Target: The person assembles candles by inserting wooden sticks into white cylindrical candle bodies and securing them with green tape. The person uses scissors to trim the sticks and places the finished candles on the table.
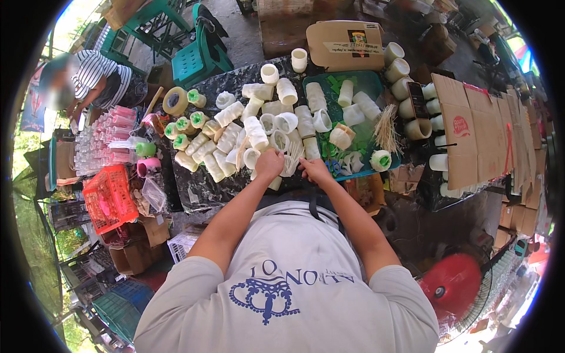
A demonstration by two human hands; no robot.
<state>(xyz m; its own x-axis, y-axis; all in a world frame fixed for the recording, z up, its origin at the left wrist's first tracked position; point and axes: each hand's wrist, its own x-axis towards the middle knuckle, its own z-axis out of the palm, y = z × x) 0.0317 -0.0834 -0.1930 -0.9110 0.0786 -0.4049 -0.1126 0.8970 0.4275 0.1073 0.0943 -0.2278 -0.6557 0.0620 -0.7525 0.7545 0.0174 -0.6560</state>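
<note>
1. Left hand (269,163) closed in a fist around thin pale sticks (292,157) at centre frame, knuckles up; a white cylinder (274,183) half hidden just under the wrist.
2. Right hand (315,170) beside it, fingers curled down onto the same spread of sticks; whether clamped on one or only pressing cannot be told.
3. Risk, as a judgement: crowded white cylindrical rolls (259,132) lying touching one another right above the hands; a careless sweep of either forearm likely to roll them off the dark table (200,188) toward the lower edge.
4. Risk: loose sticks splaying out of the fist, apt to slip or snap if squeezed unevenly.
5. Risk: bundle of skewers (386,129) resting on the rim of the teal tray (371,79), right of centre, easy to tip out.
6. Hidden: fingertips of both hands, turned away from the camera; exact contents of each palm not visible.
7. Hard to make out: small blue item near the right hand, possibly scissors; contents of the orange crate (109,200) at left.
8. Cut off: another person in a striped shirt (97,73), upper left, mostly blurred.
</note>
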